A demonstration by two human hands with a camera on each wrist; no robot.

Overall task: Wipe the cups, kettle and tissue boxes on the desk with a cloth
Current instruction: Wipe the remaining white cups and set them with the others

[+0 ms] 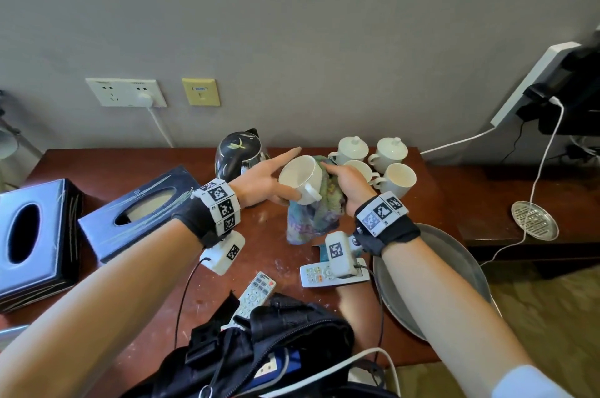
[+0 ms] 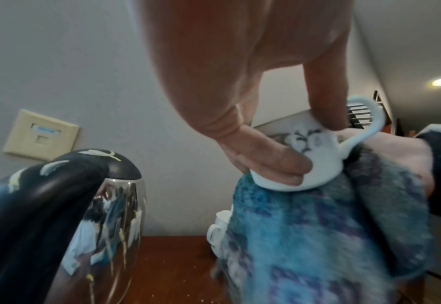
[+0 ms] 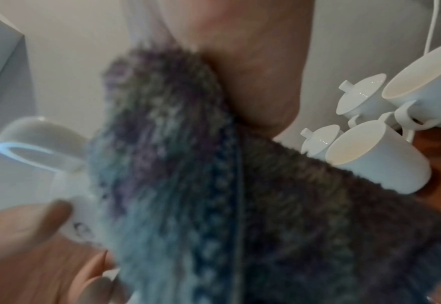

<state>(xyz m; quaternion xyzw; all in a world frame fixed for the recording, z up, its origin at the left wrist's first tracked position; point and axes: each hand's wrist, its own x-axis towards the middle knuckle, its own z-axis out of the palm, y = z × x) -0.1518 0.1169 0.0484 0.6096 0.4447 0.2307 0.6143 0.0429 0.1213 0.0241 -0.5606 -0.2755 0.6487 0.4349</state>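
Observation:
My left hand (image 1: 276, 183) holds a white cup (image 1: 300, 178) tilted on its side above the desk, thumb and fingers pinching its body (image 2: 315, 164), index finger stretched out. My right hand (image 1: 345, 181) grips a blue-purple cloth (image 1: 315, 212) and presses it against the cup's far side; the cloth (image 2: 313, 236) hangs down to the desk. The cloth (image 3: 214, 185) is blurred in the right wrist view. A black and steel kettle (image 1: 238, 154) stands behind my left hand. Two dark tissue boxes (image 1: 139, 206) (image 1: 35, 241) sit at the left.
Several more white cups (image 1: 394, 178), two with lids (image 1: 388, 150), stand at the back right. A round metal tray (image 1: 454, 254), two remotes (image 1: 256, 292) and a black bag (image 1: 266, 342) lie near the desk's front edge. Cables run at the right.

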